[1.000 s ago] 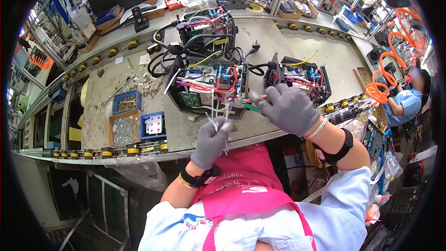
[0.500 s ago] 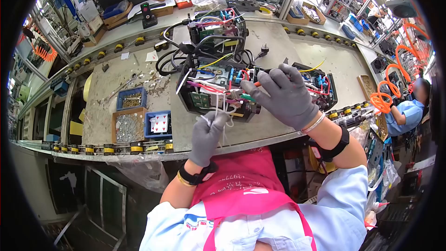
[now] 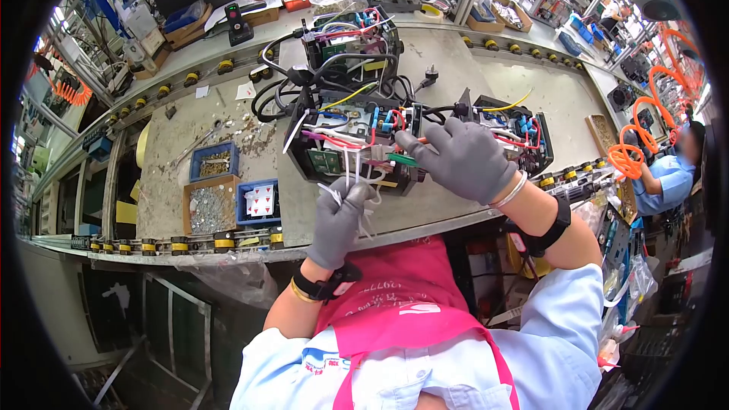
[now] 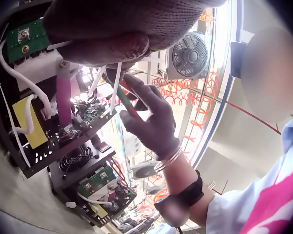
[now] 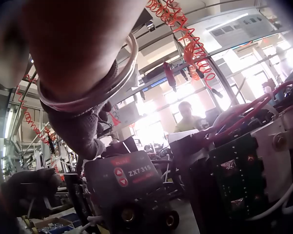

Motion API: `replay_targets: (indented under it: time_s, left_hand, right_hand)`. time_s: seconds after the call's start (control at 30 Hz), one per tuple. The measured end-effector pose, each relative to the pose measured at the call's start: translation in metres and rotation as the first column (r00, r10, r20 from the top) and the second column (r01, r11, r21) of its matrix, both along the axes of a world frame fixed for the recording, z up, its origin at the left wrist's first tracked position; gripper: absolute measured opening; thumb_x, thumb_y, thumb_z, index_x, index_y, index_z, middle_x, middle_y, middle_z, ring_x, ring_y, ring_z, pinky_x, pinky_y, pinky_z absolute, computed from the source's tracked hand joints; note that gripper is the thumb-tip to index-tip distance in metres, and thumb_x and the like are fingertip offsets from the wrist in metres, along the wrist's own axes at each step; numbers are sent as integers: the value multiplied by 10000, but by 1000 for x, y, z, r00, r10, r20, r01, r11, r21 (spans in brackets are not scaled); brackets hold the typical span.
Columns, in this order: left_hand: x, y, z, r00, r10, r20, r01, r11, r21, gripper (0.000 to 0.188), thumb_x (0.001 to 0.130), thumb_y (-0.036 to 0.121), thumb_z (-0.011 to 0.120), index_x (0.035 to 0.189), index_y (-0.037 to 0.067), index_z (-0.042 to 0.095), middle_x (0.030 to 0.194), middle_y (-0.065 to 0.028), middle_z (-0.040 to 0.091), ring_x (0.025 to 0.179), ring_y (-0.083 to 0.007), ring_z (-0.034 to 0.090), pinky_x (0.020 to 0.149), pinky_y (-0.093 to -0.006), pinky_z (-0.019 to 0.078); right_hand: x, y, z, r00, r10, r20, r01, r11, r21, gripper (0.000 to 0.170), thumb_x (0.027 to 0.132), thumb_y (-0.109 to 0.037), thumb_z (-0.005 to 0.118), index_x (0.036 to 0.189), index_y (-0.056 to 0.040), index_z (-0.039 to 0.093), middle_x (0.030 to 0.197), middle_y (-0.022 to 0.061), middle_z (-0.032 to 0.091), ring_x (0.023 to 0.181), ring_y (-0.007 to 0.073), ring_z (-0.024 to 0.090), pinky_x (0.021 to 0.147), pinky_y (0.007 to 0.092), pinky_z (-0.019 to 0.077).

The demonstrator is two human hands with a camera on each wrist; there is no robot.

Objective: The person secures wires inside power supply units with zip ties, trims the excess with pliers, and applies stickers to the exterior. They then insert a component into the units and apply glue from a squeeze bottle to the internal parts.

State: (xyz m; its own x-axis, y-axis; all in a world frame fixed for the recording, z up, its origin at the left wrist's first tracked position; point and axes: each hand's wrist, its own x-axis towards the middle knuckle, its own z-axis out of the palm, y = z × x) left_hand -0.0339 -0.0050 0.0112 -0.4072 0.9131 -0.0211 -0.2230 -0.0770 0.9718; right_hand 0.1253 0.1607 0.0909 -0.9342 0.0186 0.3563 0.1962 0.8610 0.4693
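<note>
Near open unit (image 3: 323,159) sits in front of the person, both hands at it. Left hand (image 3: 336,224), just off its near side, fingers curled, grips white ties (image 3: 348,167) that run up to the unit. Right hand (image 3: 471,163), at its right end, fingers bent round a green-and-red-handled tool (image 3: 402,159), tip hard to make out. Second unit (image 3: 544,140) is to its right, rear unit (image 3: 326,53) behind it, bins (image 3: 215,162) to its left. Bench surface shows between near unit and front edge (image 3: 380,243).
</note>
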Motion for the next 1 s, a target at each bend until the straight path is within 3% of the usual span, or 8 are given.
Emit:
replay_targets:
  time_s: [0.1,0.17,0.23,0.37,0.47,0.53,0.7,1.0]
  left_hand:
    - [-11,-13,-9,1000,29,6,-28,990,-137,229,976,233,535,963,26,633,770,-9,628,680,-61,548,599,-224,424]
    - [-12,-17,-28,988,156,-8,-156,982,-109,223,978,226,529,970,33,640,706,4,587,618,-55,527,542,-210,401]
    - [-16,-22,-49,974,203,-103,-218,960,-176,228,971,233,532,990,40,652,624,23,518,555,-54,500,484,-200,374]
    - [-3,-24,-59,987,159,36,-127,885,-449,273,928,290,588,957,27,654,630,16,522,534,-73,502,478,-236,400]
    - [12,-10,-75,990,117,-80,-138,921,-364,258,918,289,599,911,38,655,608,30,484,456,-68,449,393,-232,352]
    - [14,-6,-83,991,134,9,-122,930,-347,229,901,260,606,891,33,640,601,16,491,408,-75,432,332,-230,313]
    - [-1,-20,-59,947,191,257,-65,902,-427,231,871,237,617,938,17,604,610,-11,533,399,-79,445,303,-217,292]
    - [-6,-21,-54,927,173,332,-35,922,-385,223,854,246,611,897,28,623,592,-9,492,404,-75,413,306,-218,295]
  right_hand:
    - [9,-5,4,999,-8,-49,1,991,-134,473,712,-196,691,1180,-187,620,837,17,527,685,178,544,556,297,459]
    - [16,-16,10,990,-37,-133,4,971,-239,555,623,-182,749,1167,-184,640,846,22,522,692,191,537,570,313,458]
    - [25,-29,4,991,-67,-118,35,965,-259,584,625,-189,749,1195,-192,627,858,16,516,728,189,538,585,323,455]
    - [26,-49,-21,994,-99,-43,92,985,-147,525,726,-186,660,1245,-227,592,963,2,528,833,164,531,685,314,420]
    - [14,-55,-46,993,-91,-72,90,996,-23,447,790,-192,582,1233,-247,594,1015,-1,526,882,144,517,775,304,374]
    - [6,-56,-55,992,-91,-86,95,994,45,443,786,-205,587,1226,-250,596,1019,-1,521,903,140,513,793,306,363]
    - [-5,-59,-66,993,-120,7,120,992,-31,445,812,-203,550,1256,-187,571,1037,7,517,885,143,499,757,306,352]
    - [-16,-64,-73,988,-147,50,151,984,-89,443,810,-203,536,1248,-137,560,1012,24,512,876,157,505,713,315,366]
